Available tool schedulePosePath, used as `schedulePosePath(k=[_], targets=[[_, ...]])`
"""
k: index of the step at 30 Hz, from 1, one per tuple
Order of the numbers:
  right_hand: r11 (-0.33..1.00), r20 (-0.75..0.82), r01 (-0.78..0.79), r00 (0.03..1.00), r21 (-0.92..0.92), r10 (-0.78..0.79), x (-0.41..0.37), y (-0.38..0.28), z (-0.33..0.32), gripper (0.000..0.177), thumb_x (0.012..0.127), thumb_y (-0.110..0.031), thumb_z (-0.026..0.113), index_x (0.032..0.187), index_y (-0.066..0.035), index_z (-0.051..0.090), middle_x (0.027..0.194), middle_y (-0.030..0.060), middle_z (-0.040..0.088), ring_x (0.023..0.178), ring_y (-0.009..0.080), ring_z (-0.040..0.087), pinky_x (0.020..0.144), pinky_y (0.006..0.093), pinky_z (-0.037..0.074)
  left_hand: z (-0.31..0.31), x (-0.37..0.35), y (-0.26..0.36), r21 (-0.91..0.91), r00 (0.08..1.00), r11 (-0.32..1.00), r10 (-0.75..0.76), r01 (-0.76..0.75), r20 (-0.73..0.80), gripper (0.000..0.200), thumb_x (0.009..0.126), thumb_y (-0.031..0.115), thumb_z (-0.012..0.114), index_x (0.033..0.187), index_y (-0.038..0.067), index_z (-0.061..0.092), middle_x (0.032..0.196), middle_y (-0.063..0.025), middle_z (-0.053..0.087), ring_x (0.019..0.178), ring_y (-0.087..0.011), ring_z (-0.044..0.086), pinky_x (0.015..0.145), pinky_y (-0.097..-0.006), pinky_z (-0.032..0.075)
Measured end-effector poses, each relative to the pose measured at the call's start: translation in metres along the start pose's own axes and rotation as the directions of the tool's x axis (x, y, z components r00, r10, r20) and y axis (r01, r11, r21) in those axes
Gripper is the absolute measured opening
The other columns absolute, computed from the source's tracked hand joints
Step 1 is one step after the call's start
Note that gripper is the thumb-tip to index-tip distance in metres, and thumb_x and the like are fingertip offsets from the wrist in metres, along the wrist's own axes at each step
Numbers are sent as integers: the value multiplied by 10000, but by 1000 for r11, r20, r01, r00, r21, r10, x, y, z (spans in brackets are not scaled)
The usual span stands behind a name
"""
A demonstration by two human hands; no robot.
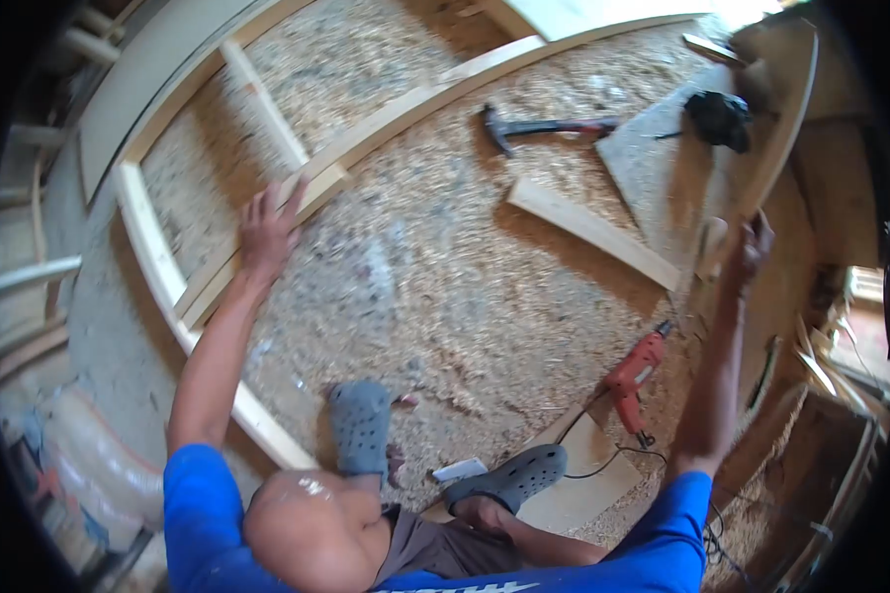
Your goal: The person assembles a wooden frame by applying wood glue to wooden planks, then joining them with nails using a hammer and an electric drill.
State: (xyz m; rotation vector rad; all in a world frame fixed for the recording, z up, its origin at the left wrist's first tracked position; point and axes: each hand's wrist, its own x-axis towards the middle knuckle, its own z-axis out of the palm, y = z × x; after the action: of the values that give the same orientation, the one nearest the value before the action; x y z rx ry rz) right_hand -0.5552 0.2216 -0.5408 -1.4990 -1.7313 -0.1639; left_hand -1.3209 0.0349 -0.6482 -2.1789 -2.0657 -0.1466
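Observation:
My left hand [267, 237] lies over a short wooden strip [321, 190], its fingers bent across the top. That strip sits against a rail of the pale wooden frame [405, 109] on the floor. Off to the right, my right hand [754, 245] is closed around the lower end of a long, thin wooden board [789, 128], which rises away from me and looks curved in this wide view. Nearest to that hand on the floor are a loose length of wood [593, 232] and a red corded power drill [638, 376].
A hammer [544, 127] rests on the shavings-covered floor. A dark, bunched item [717, 121] lies on a grey panel [653, 133]. The drill's cord runs near my right shoe [519, 474]. A wooden box [821, 465] stands at the lower right, and a sack [104, 455] at the left.

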Motion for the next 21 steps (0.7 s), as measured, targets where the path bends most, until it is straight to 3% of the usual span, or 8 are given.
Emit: schedulePosePath(k=[3,7,9,11,14,16,18,21], targets=[[911,181,-275,957,307,228,-17,-110,-26,621,943,-485,549,1291,28,587,1117,132,606,1034,246,594,896,395,471,-4,7,-6,5,998,999,51,-51,20,1116,743,148,864,1639,370,237,1270,-149,516,1051,-331,553,937,-489,463],[420,719,-805,577,420,387,-99,-156,-31,631,942,-405,626,1393,20,509,1149,134,646,916,212,674,793,359,563,1,10,-13,-19,992,997,73,-72,100,1195,720,109,874,1647,400,179,1132,-153,505,922,-303,542,869,-472,485],[653,804,-736,492,179,335,-149,-242,-11,610,871,-276,699,1379,-18,480,1088,122,628,965,193,644,799,405,601,1,8,-18,-55,991,996,80,-75,106,1214,710,91,876,1647,409,173,1101,-146,498,913,-294,535,833,-462,493],[520,886,-844,334,129,322,-185,-259,-4,740,821,-133,755,1488,-55,443,1083,115,634,1004,251,653,880,462,607,6,9,-19,-116,991,988,108,-99,72,1250,695,65,884,1643,433,156,1057,-138,486,902,-277,524,751,-434,509],[608,952,-793,211,34,222,-213,-281,15,752,824,-48,745,1518,-86,458,1172,120,605,1083,287,629,948,510,585,2,12,-22,-116,985,986,134,-121,112,1232,716,79,881,1643,435,151,1050,-143,476,891,-276,522,750,-429,513],[838,944,-542,305,64,125,-224,-303,25,763,817,18,721,1528,-115,476,1279,128,542,1155,291,592,1014,475,556,-4,14,-20,-113,984,985,140,-128,108,1232,717,80,881,1643,436,150,1044,-143,472,886,-274,521,748,-422,513],[765,967,-644,195,1,163,-221,-326,36,797,802,14,725,1542,-111,457,1336,143,489,1197,291,553,1073,437,508,-4,11,-18,-118,983,984,146,-132,113,1231,719,81,881,1643,436,148,1038,-142,467,880,-272,520,746,-415,512],[858,964,-501,266,113,28,-226,-329,58,747,833,-61,714,1531,-107,451,1336,175,509,1228,349,538,1114,427,431,-2,13,-16,-166,984,976,154,-138,88,1237,711,69,877,1642,440,151,1023,-137,459,871,-265,514,746,-409,508]])
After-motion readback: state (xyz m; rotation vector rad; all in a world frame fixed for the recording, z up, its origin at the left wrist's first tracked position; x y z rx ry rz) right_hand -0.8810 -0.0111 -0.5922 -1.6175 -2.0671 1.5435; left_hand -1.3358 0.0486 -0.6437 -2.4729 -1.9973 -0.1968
